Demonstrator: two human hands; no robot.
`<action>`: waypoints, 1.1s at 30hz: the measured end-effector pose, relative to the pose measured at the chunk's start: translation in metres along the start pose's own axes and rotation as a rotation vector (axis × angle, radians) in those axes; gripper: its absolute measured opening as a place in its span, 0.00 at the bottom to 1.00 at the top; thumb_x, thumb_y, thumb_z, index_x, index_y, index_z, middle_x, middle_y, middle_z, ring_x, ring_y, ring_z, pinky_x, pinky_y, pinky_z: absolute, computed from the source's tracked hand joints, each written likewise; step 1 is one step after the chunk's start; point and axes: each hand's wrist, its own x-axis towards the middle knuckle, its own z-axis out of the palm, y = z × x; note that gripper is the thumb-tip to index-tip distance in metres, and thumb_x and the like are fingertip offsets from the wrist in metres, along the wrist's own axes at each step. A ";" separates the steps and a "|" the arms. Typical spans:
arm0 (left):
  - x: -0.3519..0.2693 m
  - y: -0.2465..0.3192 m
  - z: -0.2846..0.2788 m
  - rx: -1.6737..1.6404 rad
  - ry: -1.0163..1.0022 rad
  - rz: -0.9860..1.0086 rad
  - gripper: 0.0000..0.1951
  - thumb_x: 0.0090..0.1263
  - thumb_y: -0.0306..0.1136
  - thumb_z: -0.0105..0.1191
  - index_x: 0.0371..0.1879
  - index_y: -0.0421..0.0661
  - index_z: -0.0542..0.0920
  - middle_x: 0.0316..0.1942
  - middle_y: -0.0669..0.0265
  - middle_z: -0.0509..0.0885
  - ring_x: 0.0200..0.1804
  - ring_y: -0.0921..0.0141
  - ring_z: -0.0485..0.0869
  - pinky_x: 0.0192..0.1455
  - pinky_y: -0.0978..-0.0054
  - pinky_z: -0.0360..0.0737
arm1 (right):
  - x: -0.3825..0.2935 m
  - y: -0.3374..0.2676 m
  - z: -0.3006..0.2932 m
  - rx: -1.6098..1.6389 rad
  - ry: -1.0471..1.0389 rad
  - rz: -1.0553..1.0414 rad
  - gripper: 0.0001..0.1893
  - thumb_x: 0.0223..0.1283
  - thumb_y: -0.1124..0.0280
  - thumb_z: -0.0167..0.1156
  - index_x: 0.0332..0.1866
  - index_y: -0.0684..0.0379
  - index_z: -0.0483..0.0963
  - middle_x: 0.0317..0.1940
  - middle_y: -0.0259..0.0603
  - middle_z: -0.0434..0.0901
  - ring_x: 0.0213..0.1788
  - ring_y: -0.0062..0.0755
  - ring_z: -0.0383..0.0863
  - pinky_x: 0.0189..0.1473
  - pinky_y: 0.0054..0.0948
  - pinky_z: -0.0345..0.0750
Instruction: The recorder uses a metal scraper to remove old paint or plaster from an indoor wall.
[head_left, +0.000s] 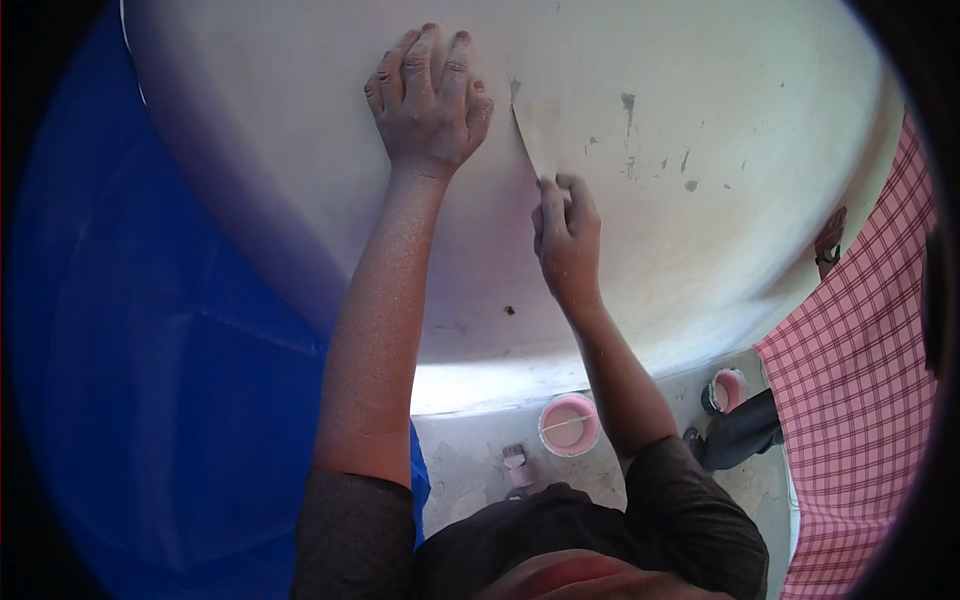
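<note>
Before me stands a large, pale, curved surface (675, 247) with several grey chipped patches, one of them a long mark (628, 109) at the upper right. My left hand (431, 105) lies against it with the fingers spread, holding nothing. To its right, my right hand (568, 232) grips a putty knife (538, 139), whose wide, thin blade points up and meets the surface beside a small grey patch (514, 88). White dust covers my left fingers. A small dark spot (510, 310) marks the surface below the knife.
A pink bucket (547, 442) with a thin stick across it and a brush (514, 456) are on the floor. Blue sheeting (165, 337) hangs at left. Another person's hand (831, 232) touches the surface at right, near pink checked cloth (855, 360) and another bucket (742, 390).
</note>
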 end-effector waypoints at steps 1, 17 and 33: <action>0.000 -0.002 -0.001 -0.011 0.000 0.001 0.23 0.68 0.43 0.51 0.62 0.58 0.84 0.66 0.64 0.77 0.68 0.60 0.74 0.67 0.51 0.69 | 0.007 -0.009 0.003 0.005 0.005 0.003 0.11 0.82 0.67 0.51 0.48 0.65 0.73 0.19 0.26 0.67 0.17 0.11 0.62 0.18 0.21 0.61; -0.008 0.002 -0.003 0.002 0.002 0.008 0.22 0.68 0.41 0.51 0.60 0.56 0.85 0.66 0.63 0.78 0.69 0.60 0.75 0.67 0.50 0.71 | 0.016 -0.041 0.006 -0.601 0.012 -0.175 0.11 0.81 0.66 0.48 0.51 0.64 0.70 0.25 0.63 0.82 0.32 0.68 0.85 0.32 0.57 0.80; -0.023 0.008 -0.005 -0.013 -0.044 -0.005 0.23 0.73 0.45 0.49 0.64 0.58 0.83 0.68 0.64 0.76 0.72 0.62 0.73 0.71 0.52 0.65 | 0.019 -0.036 0.008 -0.590 0.053 -0.244 0.12 0.81 0.67 0.48 0.49 0.66 0.73 0.23 0.61 0.82 0.30 0.65 0.86 0.31 0.55 0.80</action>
